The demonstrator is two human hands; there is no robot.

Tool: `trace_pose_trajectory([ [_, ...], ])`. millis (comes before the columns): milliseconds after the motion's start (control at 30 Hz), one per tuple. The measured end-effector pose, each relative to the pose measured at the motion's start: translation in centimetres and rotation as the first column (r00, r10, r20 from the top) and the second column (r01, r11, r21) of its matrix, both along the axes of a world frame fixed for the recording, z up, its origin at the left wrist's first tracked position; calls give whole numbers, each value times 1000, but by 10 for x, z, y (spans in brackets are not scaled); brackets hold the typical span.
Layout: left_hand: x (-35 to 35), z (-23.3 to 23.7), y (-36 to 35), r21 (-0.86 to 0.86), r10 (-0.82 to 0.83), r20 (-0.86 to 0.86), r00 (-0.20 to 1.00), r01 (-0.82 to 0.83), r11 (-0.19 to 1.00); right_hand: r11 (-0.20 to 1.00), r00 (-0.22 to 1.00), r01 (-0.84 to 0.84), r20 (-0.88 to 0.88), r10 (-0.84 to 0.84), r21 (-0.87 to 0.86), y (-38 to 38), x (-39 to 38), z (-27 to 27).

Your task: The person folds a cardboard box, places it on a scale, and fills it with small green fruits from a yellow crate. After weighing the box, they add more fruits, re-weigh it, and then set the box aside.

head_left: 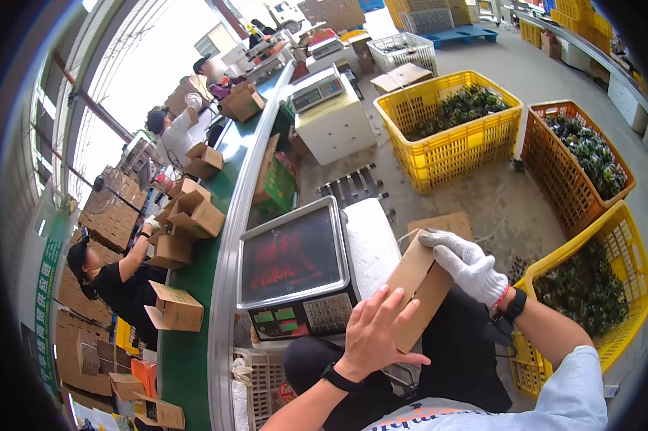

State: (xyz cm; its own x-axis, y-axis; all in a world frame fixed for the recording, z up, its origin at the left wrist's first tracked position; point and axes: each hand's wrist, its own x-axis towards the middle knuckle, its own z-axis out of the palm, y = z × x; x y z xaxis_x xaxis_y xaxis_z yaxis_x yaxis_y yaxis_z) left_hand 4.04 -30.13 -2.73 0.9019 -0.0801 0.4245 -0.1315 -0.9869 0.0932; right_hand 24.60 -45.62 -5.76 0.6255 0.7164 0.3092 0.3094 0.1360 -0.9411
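Observation:
A closed-looking brown cardboard box (426,305) is tilted above my lap, between my two hands. My bare left hand (381,327) lies against its near side with the fingers spread. A white knitted glove covers my right hand (467,266), whose fingers are wrapped round the box's far upper end. Just left of the box stands a digital scale (291,255) with a metal tray and a keypad, next to a white foam block (370,237). What is inside the box is hidden.
Yellow crates (449,154) (629,309) and an orange crate (579,169) on the right hold dark green produce. A green conveyor belt (227,172) runs along the left, with open cartons (176,305). Several people stand beyond it. A second scale (316,92) rests on a white box.

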Motion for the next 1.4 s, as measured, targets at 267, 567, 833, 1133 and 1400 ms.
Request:
trace_pose_trajectory([
  [267,2,-9,7,4,59,70,996,-59,998,989,992,73,-90,-85,-130,12,-6,30],
  [567,1,-3,-11,-31,124,-50,991,-125,992,958,984,161,115,-137,-236,5,-5,9],
  [833,0,15,-34,75,282,-243,928,-272,959,916,951,211,290,-111,-341,3,-9,13],
  [1133,1,7,-48,144,303,-256,918,-274,951,934,970,145,233,-69,-328,-16,-14,8],
  [1400,10,30,-38,74,315,-210,926,-306,949,953,947,296,152,-283,-67,-104,22,-10],
])
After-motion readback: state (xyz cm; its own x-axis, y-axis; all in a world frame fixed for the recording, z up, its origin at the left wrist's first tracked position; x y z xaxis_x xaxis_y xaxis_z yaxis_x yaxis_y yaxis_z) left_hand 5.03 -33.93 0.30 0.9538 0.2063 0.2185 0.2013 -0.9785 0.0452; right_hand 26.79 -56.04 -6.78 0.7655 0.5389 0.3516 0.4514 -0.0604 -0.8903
